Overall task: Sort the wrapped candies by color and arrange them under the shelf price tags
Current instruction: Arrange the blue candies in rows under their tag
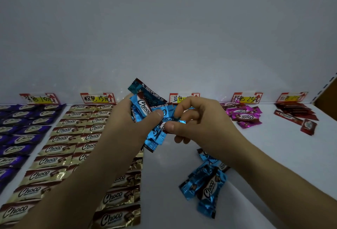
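Gold candies are laid in neat rows on the shelf, front to back, left of centre; purple candies are ranged beside them at the left edge. Loose blue candies are heaped nr the front, partly under the right forearm. Above mid-shelf a bunch of blue candies is gripped in the left hand, thumb on top. One wrapper of it is pinched betw. thumb & forefinger of the right hand, so the hands are brought together. Pink candies & red candies are piled twd the back right corner. Price tags are stuck along the back edge, the blue one partly hidden.
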`<action>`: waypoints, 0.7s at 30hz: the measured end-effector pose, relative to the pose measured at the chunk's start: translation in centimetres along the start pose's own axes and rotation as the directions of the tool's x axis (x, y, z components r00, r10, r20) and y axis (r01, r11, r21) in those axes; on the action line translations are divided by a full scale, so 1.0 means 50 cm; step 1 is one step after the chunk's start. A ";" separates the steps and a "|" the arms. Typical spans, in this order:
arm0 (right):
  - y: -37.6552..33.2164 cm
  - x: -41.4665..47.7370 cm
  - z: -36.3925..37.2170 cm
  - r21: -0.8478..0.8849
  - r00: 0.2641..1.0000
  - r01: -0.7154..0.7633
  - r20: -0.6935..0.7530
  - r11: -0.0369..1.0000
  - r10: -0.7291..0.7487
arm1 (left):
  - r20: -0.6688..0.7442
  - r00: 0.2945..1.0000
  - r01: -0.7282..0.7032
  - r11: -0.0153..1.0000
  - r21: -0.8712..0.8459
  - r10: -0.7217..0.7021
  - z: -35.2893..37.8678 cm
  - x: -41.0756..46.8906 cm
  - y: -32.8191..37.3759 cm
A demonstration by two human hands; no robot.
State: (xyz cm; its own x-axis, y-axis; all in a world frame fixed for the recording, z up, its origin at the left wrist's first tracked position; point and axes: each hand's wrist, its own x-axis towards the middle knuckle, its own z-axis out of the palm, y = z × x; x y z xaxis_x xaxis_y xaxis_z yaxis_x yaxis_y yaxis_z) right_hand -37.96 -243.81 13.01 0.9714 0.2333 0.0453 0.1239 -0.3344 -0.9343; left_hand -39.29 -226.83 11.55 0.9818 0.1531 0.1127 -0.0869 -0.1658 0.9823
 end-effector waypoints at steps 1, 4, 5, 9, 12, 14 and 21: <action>0.003 0.000 -0.004 0.003 1.000 -0.010 0.005 1.000 0.010 | -0.005 1.000 -0.001 1.000 0.002 0.001 -0.001 0.000 0.001; 0.011 0.000 -0.032 -0.029 0.996 -0.006 0.084 1.000 0.008 | -0.041 0.999 0.025 0.998 -0.064 -0.027 -0.014 0.008 0.006; 0.017 0.001 -0.046 -0.043 0.995 0.002 0.104 0.999 0.003 | -0.051 0.998 0.037 0.995 -0.095 -0.042 -0.021 0.014 0.007; 0.038 0.036 -0.095 -0.247 0.998 0.036 0.059 0.968 -0.022 | -0.068 0.996 0.037 0.984 -0.172 -0.049 -0.051 0.034 0.012; 0.039 0.094 -0.089 -0.546 0.983 0.152 0.172 0.824 -0.067 | -0.069 0.996 0.048 0.978 -0.201 -0.063 -0.066 0.045 0.015; 0.036 0.130 -0.061 -0.686 0.949 0.256 0.311 0.681 -0.043 | -0.056 0.994 0.073 0.969 -0.237 -0.089 -0.070 0.048 0.015; 0.076 0.164 0.009 -0.720 0.931 0.365 0.262 0.590 -0.255 | -0.075 0.993 0.066 0.946 -0.317 -0.095 -0.091 0.054 0.025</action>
State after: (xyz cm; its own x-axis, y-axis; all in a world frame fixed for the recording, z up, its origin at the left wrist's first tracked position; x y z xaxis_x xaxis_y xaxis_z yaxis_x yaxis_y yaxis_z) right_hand -29.62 -242.73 9.67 0.8192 0.5419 0.1879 0.5735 -0.7700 -0.2796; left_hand -37.52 -222.17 13.77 0.9701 0.2408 0.0300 -0.0707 0.1622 0.9842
